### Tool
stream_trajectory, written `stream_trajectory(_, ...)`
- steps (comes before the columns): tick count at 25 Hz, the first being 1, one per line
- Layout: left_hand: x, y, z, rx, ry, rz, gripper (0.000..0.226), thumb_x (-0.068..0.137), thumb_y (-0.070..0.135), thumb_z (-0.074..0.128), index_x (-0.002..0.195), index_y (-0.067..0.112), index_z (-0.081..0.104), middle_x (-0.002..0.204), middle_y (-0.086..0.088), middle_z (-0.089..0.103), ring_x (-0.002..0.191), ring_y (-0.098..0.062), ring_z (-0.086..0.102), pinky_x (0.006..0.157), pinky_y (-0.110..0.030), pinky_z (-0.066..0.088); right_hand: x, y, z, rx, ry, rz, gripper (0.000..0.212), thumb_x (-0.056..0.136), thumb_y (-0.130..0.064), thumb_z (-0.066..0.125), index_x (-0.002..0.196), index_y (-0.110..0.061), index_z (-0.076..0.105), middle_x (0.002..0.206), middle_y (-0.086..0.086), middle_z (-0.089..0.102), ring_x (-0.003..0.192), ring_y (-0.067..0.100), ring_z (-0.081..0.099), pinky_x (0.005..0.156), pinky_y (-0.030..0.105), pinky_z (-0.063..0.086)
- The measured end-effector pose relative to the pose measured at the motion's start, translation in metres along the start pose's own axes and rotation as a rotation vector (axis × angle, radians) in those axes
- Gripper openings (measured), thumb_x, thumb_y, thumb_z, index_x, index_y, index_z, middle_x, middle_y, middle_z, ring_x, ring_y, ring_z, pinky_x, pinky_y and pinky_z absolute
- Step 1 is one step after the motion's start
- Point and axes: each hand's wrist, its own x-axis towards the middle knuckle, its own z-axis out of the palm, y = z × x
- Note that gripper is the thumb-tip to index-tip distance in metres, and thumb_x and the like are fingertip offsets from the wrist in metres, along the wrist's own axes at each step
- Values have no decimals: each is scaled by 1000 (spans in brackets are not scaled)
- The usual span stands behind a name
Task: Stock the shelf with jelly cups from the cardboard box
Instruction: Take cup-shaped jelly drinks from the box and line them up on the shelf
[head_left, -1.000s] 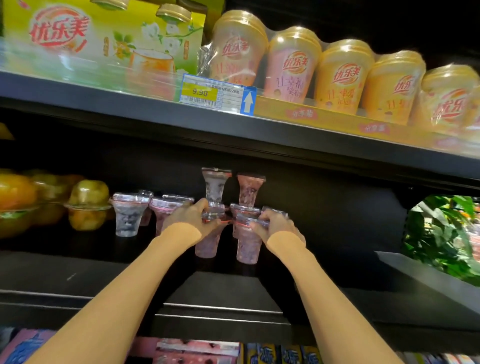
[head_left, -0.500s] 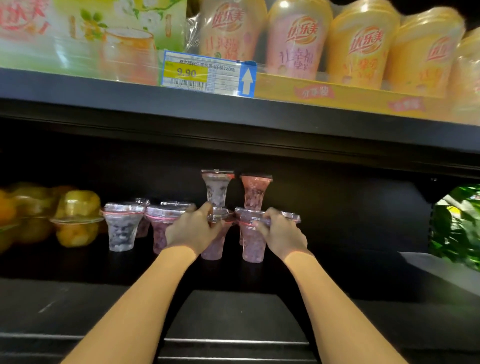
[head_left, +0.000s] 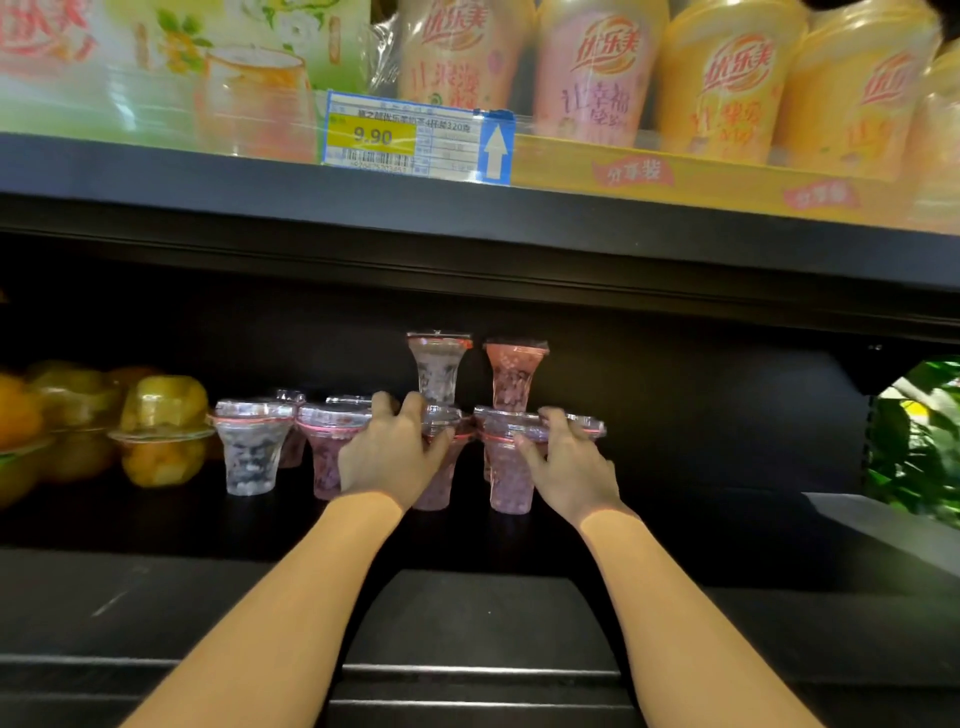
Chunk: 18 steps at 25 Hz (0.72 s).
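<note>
Looking over the black shelf (head_left: 156, 525) first, I see it runs wide and dark under an upper shelf (head_left: 467, 213) that carries a row of tall yellow and pink drink cups (head_left: 597, 73) and a boxed pack (head_left: 182, 67) to their left. Down on my shelf, a cluster of yellow fruit cups (head_left: 161, 431) sits at the far left, and the jelly cups (head_left: 252, 449) stand in a group near the middle, lids up, some clear and some pink. Two more of them, a clear stacked cup (head_left: 439, 366) and a pink stacked cup (head_left: 514, 374), stand on top of the lids behind. My left hand (head_left: 389, 457) reaches in with its fingers curled round a pink cup (head_left: 441, 467), closed on it as far as I can judge, though the palm hides most of the contact. My right hand (head_left: 569, 467) wraps another pink cup (head_left: 509, 478) from the right side, fingers lying over its lid, gripping it while it stands on the shelf. A blue and yellow price tag (head_left: 415, 136) reading 9.90 hangs on the upper shelf's edge.
</note>
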Motion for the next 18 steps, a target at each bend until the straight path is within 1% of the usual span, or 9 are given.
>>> stream_trajectory(3, -8, 10, -8, -18, -62, -47, 43, 90, 46, 48, 125, 23, 41, 125, -5, 37, 101, -30, 57, 72, -36, 42, -1, -1, -1, -69, 89, 2, 48, 95, -47, 41, 135, -21, 36, 133, 7, 46, 125, 27, 44, 101, 46, 35)
stream_trajectory(5, -14, 16, -15, 7, -123, -52, 45, 90, 47, 48, 127, 24, 38, 127, -4, 35, 107, -30, 54, 75, -37, 42, -4, -5, -4, -93, 109, -1, 47, 94, -47, 42, 133, -21, 38, 132, 7, 47, 125, 27, 43, 100, 44, 36)
stream_trajectory(8, -25, 19, -28, 66, -221, -11, 51, 91, 44, 47, 135, 23, 32, 136, -6, 33, 119, -30, 46, 86, -41, 44, -11, -10, -10, -184, 66, -28, 44, 95, -44, 41, 132, -21, 39, 133, 6, 45, 126, 26, 42, 101, 42, 35)
stream_trajectory(10, -38, 18, -37, 99, -232, 25, 52, 92, 42, 45, 138, 22, 31, 141, -6, 32, 122, -28, 43, 91, -40, 42, -18, -15, -17, -230, 21, -19, 46, 95, -41, 42, 135, -20, 36, 139, 7, 40, 130, 27, 38, 104, 43, 34)
stream_trajectory(12, -50, 17, -47, 115, -187, 69, 48, 92, 38, 45, 135, 20, 37, 138, -7, 39, 120, -29, 46, 89, -38, 43, -26, -20, -26, -257, -80, -5, 51, 94, -37, 45, 140, -20, 30, 145, 9, 33, 135, 29, 31, 107, 45, 30)
stream_trajectory(14, -59, 14, -58, 129, -136, 122, 39, 91, 34, 45, 127, 17, 47, 127, -9, 51, 111, -29, 52, 82, -36, 43, -39, -22, -35, -287, -182, -9, 52, 93, -34, 47, 140, -21, 30, 145, 9, 31, 135, 30, 30, 107, 46, 30)
stream_trajectory(16, -69, 10, -70, 162, -91, 186, 33, 93, 35, 43, 119, 15, 51, 115, -7, 57, 103, -26, 55, 76, -34, 42, -55, -21, -47, -285, -217, -45, 47, 92, -32, 49, 135, -18, 36, 138, 10, 41, 127, 30, 40, 103, 45, 36)
stream_trajectory(18, -80, 5, -81, 228, -67, 272, 34, 94, 37, 41, 119, 16, 49, 111, -4, 57, 101, -24, 55, 73, -32, 40, -73, -22, -60, -258, -198, -97, 40, 93, -33, 49, 127, -14, 47, 127, 9, 54, 114, 27, 52, 95, 42, 45)
